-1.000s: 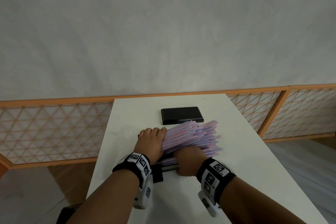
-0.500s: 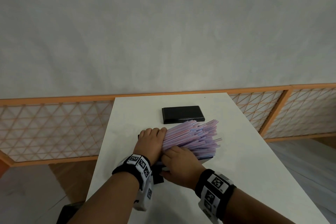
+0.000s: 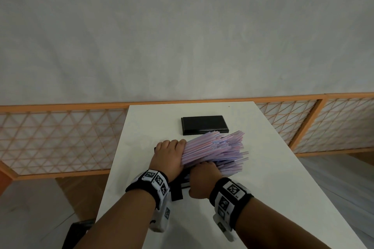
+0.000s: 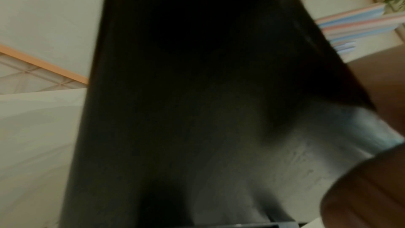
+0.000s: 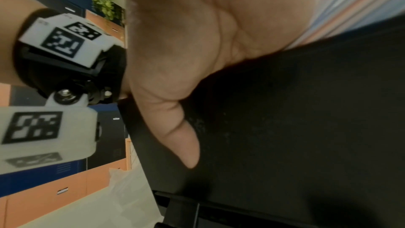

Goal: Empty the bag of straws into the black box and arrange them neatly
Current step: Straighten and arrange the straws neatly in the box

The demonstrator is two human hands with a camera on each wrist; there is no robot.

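A thick bundle of pink and blue straws (image 3: 214,151) lies slanted across the black box (image 3: 177,190), which is mostly hidden under it and shows as a dark wall in both wrist views (image 4: 197,93) (image 5: 306,127). My left hand (image 3: 168,155) holds the bundle's left end, fingers curled over it. My right hand (image 3: 202,180) grips the box's near wall: the thumb (image 5: 175,127) lies on the outside, and the fingers go over the rim against the straws (image 5: 361,6) and are hidden. Straw tips (image 4: 350,23) stick out past the box.
A flat black lid (image 3: 204,124) lies on the white table (image 3: 263,198) just behind the straws. The table is narrow, with floor dropping off on both sides. A low orange lattice rail (image 3: 60,139) runs behind it along the grey wall.
My right hand, flat on top of the straws half a second ago, has drawn back to the box's near edge and curled. My left hand has stayed on the bundle's left end.
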